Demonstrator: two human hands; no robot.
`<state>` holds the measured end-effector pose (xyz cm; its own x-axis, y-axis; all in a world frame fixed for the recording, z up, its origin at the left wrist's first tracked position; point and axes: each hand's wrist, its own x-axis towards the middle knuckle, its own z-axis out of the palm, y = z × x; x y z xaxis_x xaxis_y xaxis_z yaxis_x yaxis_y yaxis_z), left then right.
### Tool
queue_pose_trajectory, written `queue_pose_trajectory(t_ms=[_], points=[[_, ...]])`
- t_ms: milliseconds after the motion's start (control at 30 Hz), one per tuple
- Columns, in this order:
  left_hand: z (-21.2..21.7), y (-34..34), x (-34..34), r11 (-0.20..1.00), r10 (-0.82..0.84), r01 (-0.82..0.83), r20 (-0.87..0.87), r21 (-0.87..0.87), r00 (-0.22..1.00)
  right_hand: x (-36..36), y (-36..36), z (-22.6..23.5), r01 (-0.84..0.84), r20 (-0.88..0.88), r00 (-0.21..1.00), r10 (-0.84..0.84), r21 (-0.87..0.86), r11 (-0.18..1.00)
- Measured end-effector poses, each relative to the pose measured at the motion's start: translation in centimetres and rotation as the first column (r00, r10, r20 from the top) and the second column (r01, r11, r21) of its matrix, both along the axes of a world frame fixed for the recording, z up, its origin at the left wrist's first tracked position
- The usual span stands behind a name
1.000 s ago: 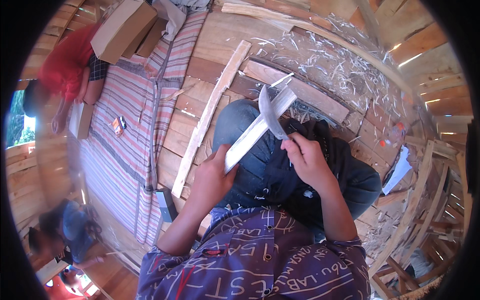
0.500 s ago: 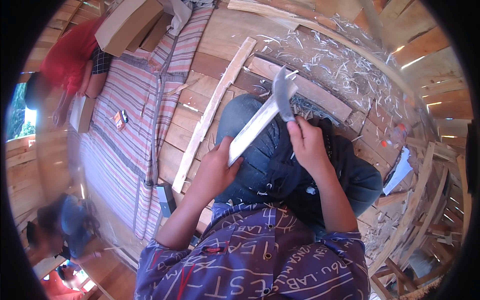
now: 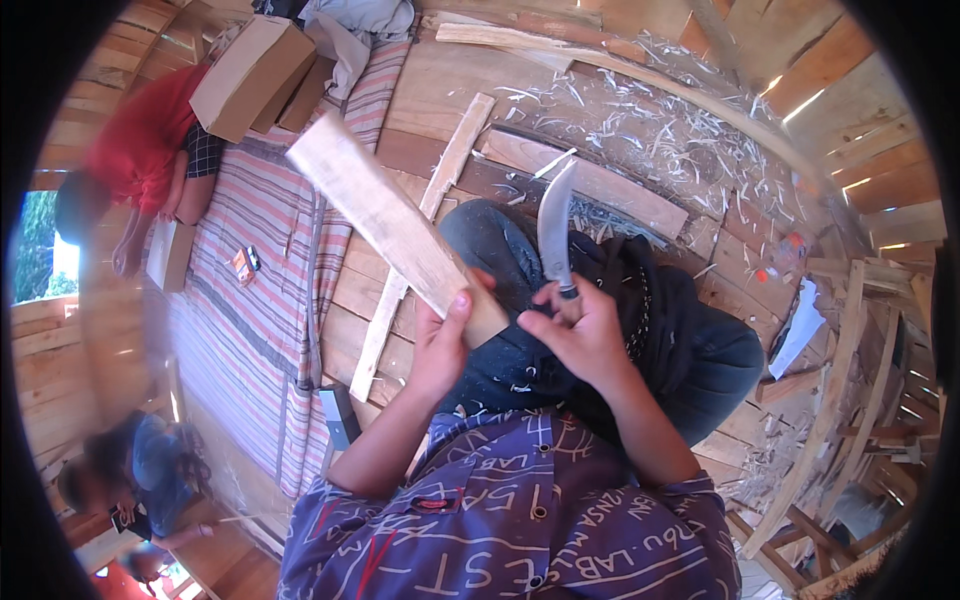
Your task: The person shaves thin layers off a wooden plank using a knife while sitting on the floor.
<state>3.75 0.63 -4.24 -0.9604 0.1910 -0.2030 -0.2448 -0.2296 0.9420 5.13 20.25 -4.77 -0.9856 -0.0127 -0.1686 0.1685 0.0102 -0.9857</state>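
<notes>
My left hand [image 3: 445,335] is closed around the lower end of a flat piece of pale wood [image 3: 385,215], thumb on its broad face. The wood slants up and to the left, over the floor and the edge of the striped rug. In my right hand [image 3: 585,325] I grip the handle of a curved knife [image 3: 555,220], its wide blade pointing up and away from me. Blade and wood are apart. Both hands are above my crossed legs, where a dark cloth [image 3: 620,290] lies bunched.
A plank [image 3: 590,180] lies beyond my knees, with wood shavings [image 3: 680,110] scattered around it. A long strip of wood [image 3: 385,325] rests left of my knee. On the striped rug [image 3: 240,330] stand cardboard boxes [image 3: 250,75]. A person in red [image 3: 150,130] bends at the left; others sit lower left.
The wood has swung from leaning right, against the blade, to leaning left, showing its broad face. My right hand has lowered the knife away from it, and the blade now points up.
</notes>
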Motion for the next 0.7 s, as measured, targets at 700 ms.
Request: queue_pose_trajectory(t_ms=[700], points=[[-0.1,-14.7,-2.3,0.909,-0.393,0.416,0.335,0.004,0.856,-7.8,3.1,1.4,0.050,0.183,0.982,-0.043,-0.034,0.998]])
